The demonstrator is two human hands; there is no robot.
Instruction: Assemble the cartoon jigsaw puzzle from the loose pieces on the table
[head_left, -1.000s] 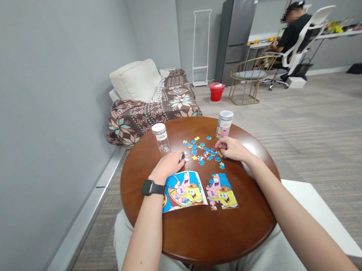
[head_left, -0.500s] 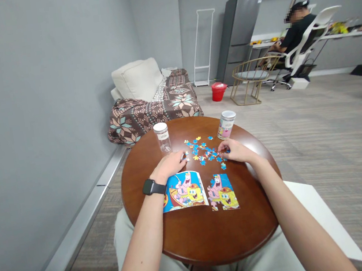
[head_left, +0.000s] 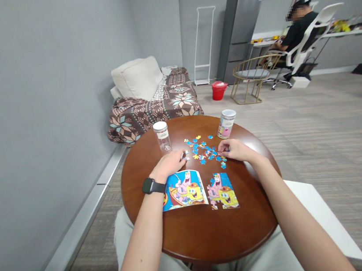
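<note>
A loose spread of jigsaw puzzle pieces [head_left: 208, 153], mostly blue with some yellow, lies mid-table. My left hand [head_left: 171, 162], with a dark watch on its wrist, rests at the left of the spread. Its thumb and forefinger are a little apart beside a pale piece, and the other fingers are partly hidden. At the right side of the spread, my right hand [head_left: 232, 150] has its fingertips pinched on a small puzzle piece [head_left: 219, 152]. Nearer me lie a printed picture sheet [head_left: 184, 190] and, to its right, a partly joined cartoon puzzle [head_left: 222, 191] with uneven edges.
The round brown table [head_left: 214, 237] carries a clear lidded jar [head_left: 163, 137] at back left and a printed can [head_left: 226, 124] at back right. Beyond stand a covered sofa [head_left: 157, 107], a red bin [head_left: 219, 90] and a wire chair [head_left: 249, 75]. A person sits farther right.
The view has shifted very slightly. Both hands stay in nearly the same places, and the pieces, picture sheet and joined puzzle look unchanged.
</note>
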